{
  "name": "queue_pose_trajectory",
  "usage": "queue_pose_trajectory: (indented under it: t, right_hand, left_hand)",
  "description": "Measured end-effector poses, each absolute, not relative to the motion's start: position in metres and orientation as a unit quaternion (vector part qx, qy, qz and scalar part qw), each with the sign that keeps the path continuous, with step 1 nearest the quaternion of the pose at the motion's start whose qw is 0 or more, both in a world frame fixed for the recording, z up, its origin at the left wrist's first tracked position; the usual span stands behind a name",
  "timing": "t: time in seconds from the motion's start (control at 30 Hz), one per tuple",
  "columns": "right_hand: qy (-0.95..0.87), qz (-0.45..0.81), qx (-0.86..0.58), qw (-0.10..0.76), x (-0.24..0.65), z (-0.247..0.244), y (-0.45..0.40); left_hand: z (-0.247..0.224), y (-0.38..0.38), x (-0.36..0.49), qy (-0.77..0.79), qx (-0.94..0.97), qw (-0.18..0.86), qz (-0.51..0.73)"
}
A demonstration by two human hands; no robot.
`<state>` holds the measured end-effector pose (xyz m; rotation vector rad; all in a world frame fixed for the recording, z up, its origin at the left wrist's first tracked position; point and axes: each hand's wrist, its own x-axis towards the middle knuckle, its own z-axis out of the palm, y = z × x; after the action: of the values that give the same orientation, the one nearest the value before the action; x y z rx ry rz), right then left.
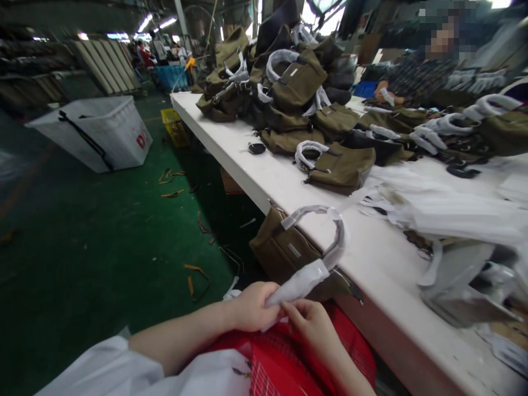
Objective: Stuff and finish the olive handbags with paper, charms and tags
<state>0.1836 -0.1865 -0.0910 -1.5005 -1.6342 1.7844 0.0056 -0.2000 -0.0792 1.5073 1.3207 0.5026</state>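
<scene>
An olive handbag (274, 250) hangs at the table's near edge, tilted toward my lap. Its upper handle (339, 242) arches over the tabletop in clear or whitish wrap. Around the lower handle, close to me, lies a sleeve of white wrapping (303, 279). My left hand (258, 305) is closed around the near end of this wrapped handle. Thumb and fingers of my right hand (309, 322) are pinched at the wrapping's lower edge, just beside the left hand. Whatever lies inside the left fist is hidden.
More olive handbags (297, 82) are heaped on the white table (231, 148). White wrapping strips (454, 203) and a grey container (457, 291) lie to the right. Across the table sits another person (424, 71). A white bin (103, 132) and scraps occupy the green floor.
</scene>
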Motion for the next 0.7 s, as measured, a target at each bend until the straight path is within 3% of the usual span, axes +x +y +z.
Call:
queue_pose_trajectory:
  t: [0.1,0.2,0.4,0.5,0.6,0.7]
  right_hand:
    - [-0.551,0.617,-0.542,0.152,0.185,-0.098,-0.183]
    - [-0.543,0.607,-0.563,0.140,0.188,-0.102,-0.182]
    - [-0.547,0.623,-0.527,0.190,0.195,-0.134,-0.186]
    - [-0.610,0.551,-0.515,0.242,0.194,-0.139,-0.187]
    - [-0.680,0.467,-0.522,0.217,0.195,-0.111,-0.186]
    - [-0.682,0.515,-0.467,0.228,0.209,-0.056,-0.187]
  left_hand:
    - [-0.071,-0.199,0.007,0.562,0.656,0.455,0.216]
    - [-0.071,-0.198,0.008,0.550,0.628,0.491,0.250]
    - [-0.087,-0.199,0.012,0.444,0.323,0.763,0.341]
    - [-0.091,-0.194,0.007,0.354,0.109,0.871,0.324]
    - [-0.095,-0.190,0.002,0.323,0.058,0.896,0.299]
    - [-0.104,-0.191,0.002,0.419,0.204,0.833,0.299]
